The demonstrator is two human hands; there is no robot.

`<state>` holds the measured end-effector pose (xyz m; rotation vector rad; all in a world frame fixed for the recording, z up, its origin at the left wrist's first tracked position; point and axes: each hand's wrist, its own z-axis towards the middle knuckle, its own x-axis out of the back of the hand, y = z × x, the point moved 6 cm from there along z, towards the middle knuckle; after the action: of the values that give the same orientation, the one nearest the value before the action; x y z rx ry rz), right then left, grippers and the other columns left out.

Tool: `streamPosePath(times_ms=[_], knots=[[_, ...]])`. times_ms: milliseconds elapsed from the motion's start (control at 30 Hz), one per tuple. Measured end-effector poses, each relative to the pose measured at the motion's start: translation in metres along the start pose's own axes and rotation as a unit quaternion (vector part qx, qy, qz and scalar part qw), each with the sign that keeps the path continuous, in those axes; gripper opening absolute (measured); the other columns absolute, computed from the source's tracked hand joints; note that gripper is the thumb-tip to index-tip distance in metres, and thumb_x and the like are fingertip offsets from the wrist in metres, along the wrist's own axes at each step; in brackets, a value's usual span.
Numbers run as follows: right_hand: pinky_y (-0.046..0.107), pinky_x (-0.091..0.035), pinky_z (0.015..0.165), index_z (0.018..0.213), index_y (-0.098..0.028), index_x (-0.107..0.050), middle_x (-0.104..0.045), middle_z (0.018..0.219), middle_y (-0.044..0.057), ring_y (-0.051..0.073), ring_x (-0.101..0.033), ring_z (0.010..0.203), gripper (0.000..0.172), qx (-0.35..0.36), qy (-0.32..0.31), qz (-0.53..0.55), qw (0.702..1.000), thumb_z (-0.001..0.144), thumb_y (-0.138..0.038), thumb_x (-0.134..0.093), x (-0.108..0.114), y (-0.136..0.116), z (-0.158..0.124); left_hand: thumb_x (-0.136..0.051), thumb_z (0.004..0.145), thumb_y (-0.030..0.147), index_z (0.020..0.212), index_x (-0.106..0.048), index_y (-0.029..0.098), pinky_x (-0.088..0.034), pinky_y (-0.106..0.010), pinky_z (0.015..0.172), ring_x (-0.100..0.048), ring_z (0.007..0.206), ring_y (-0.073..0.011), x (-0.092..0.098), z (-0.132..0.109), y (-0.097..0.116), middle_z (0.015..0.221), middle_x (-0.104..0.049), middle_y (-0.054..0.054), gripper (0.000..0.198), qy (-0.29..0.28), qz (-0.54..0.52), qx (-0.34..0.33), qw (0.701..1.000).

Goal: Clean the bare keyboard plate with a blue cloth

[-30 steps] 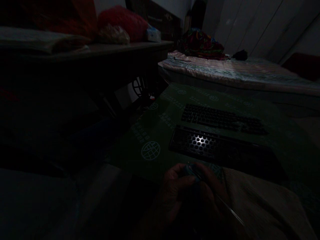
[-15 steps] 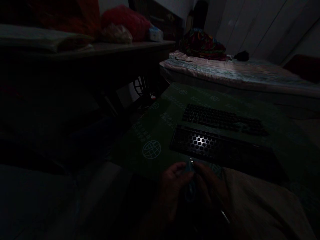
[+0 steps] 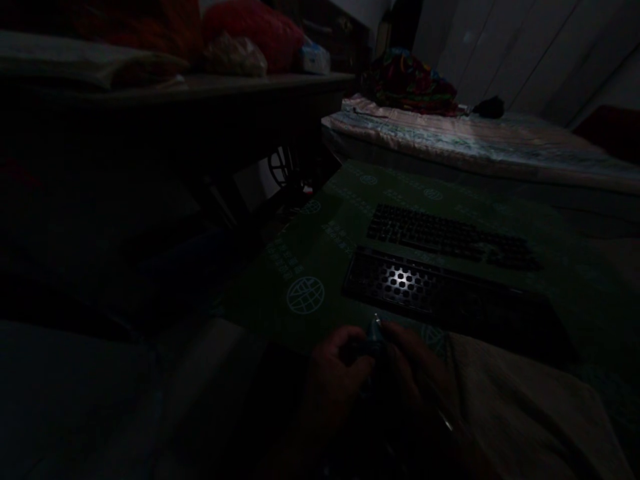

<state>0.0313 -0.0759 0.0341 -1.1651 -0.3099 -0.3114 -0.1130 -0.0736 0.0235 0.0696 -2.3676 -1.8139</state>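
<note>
The scene is very dark. My left hand (image 3: 335, 383) and my right hand (image 3: 417, 373) are close together at the bottom centre, fingers curled around a small bluish tool (image 3: 374, 337) with a shiny metal tip pointing up. Just beyond them a black perforated keyboard base (image 3: 430, 293) lies on a green printed mat (image 3: 305, 267). Behind the base rests a dark set of keys (image 3: 445, 237). What the tool is I cannot make out.
A dark table (image 3: 200, 93) with red bags and bundles stands at the upper left, with a treadle wheel (image 3: 280, 167) under it. A mattress (image 3: 475, 143) with crumpled cloth lies at the back right. A beige cloth (image 3: 520, 400) covers my right side.
My hands have stayed together and turned the small tool, so its metal tip now points up. The view has shifted slightly upward.
</note>
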Motion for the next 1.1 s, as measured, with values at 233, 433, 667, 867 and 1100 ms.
streamPosePath(times_ms=[233, 433, 667, 867, 1100], knots=[[0.028, -0.058, 0.077, 0.103, -0.021, -0.068, -0.072, 0.104, 0.006, 0.019, -0.069, 0.093, 0.026, -0.101, 0.011, 0.045, 0.994, 0.087, -0.027, -0.048, 0.003, 0.0, 0.006, -0.059, 0.069, 0.01, 0.077, -0.071, 0.023, -0.042, -0.023, 0.07, -0.06, 0.077, -0.0174, 0.012, 0.002, 0.015, 0.078, -0.065, 0.0, 0.02, -0.01, 0.065, -0.088, 0.994], [0.028, -0.059, 0.074, 0.101, -0.021, -0.069, -0.074, 0.098, 0.006, 0.02, -0.07, 0.088, 0.025, -0.085, -0.005, 0.064, 0.994, 0.086, -0.023, -0.049, -0.003, -0.003, 0.01, -0.055, 0.071, 0.01, 0.084, -0.074, 0.024, -0.042, -0.021, 0.065, -0.058, 0.075, -0.0166, 0.02, 0.003, 0.024, 0.079, -0.063, -0.001, 0.027, -0.085, 0.088, -0.095, 0.988], [0.031, -0.058, 0.076, 0.111, -0.023, -0.063, -0.07, 0.104, 0.007, 0.02, -0.068, 0.092, 0.028, 0.009, -0.011, 0.046, 0.999, 0.089, -0.023, -0.046, -0.014, -0.002, 0.003, -0.058, 0.073, 0.014, 0.09, -0.075, 0.025, -0.043, -0.022, 0.063, -0.059, 0.073, -0.0162, 0.012, -0.001, 0.022, 0.079, -0.063, -0.002, 0.027, -0.101, 0.09, -0.104, 0.985], [0.029, -0.056, 0.079, 0.123, -0.022, -0.054, -0.067, 0.111, 0.009, 0.02, -0.065, 0.1, 0.033, 0.076, -0.052, -0.003, 0.996, 0.092, -0.025, -0.043, -0.017, -0.001, 0.002, -0.059, 0.073, 0.019, 0.08, -0.075, 0.021, -0.047, -0.025, 0.067, -0.064, 0.078, -0.0197, 0.008, -0.002, 0.01, 0.085, -0.068, -0.004, 0.018, -0.078, -0.019, -0.032, 0.996], [0.028, -0.057, 0.077, 0.129, -0.019, -0.049, -0.067, 0.11, 0.012, 0.021, -0.066, 0.1, 0.038, 0.168, -0.082, -0.107, 0.977, 0.094, -0.032, -0.04, -0.018, -0.012, 0.001, -0.068, 0.064, 0.02, 0.081, -0.072, 0.016, -0.049, -0.026, 0.059, -0.064, 0.064, -0.018, 0.008, -0.001, -0.005, 0.072, -0.071, -0.004, 0.017, -0.038, -0.096, 0.123, 0.987]])
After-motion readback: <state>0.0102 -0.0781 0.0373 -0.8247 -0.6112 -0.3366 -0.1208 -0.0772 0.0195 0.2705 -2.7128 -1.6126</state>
